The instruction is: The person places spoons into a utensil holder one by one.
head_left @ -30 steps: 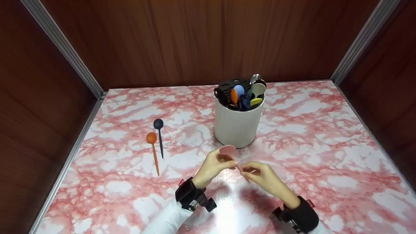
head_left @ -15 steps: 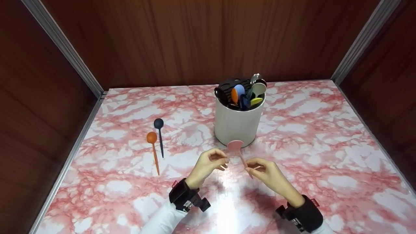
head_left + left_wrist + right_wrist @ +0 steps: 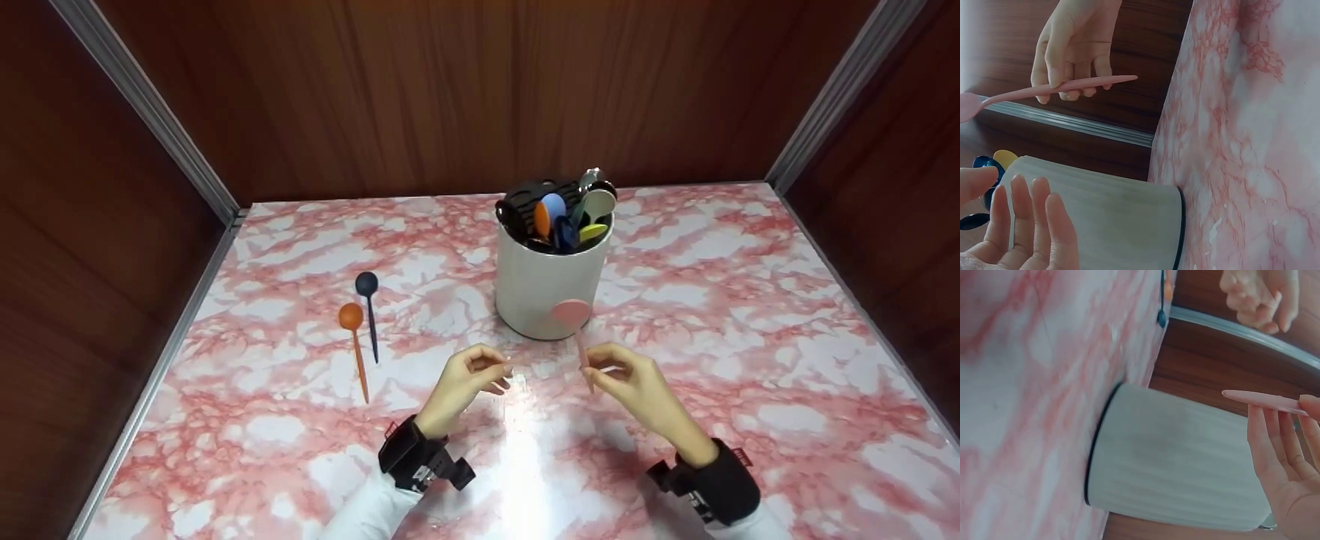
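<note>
My right hand (image 3: 626, 379) pinches the handle of a pink spoon (image 3: 572, 312) between thumb and fingertips, its round bowl pointing away in front of the white canister. In the right wrist view the tapered handle end (image 3: 1264, 400) lies across the fingers. My left hand (image 3: 466, 382) hovers to the left with loosely bent fingers and holds nothing; the left wrist view shows its thumb and fingers (image 3: 1032, 225) apart. An orange spoon (image 3: 351, 318) and a dark blue spoon (image 3: 367, 285) lie side by side on the table at left.
A white ribbed canister (image 3: 551, 289) stands behind my hands, packed with several utensils, among them a black slotted turner (image 3: 536, 199) and a light green spoon (image 3: 598, 204). The marbled pink table (image 3: 712, 322) is bounded by a dark wood back wall (image 3: 450, 97) and side walls.
My left hand has let go of the pink spoon and drawn back to the left. My right hand has carried the spoon right and forward, and its bowl has swung rightward.
</note>
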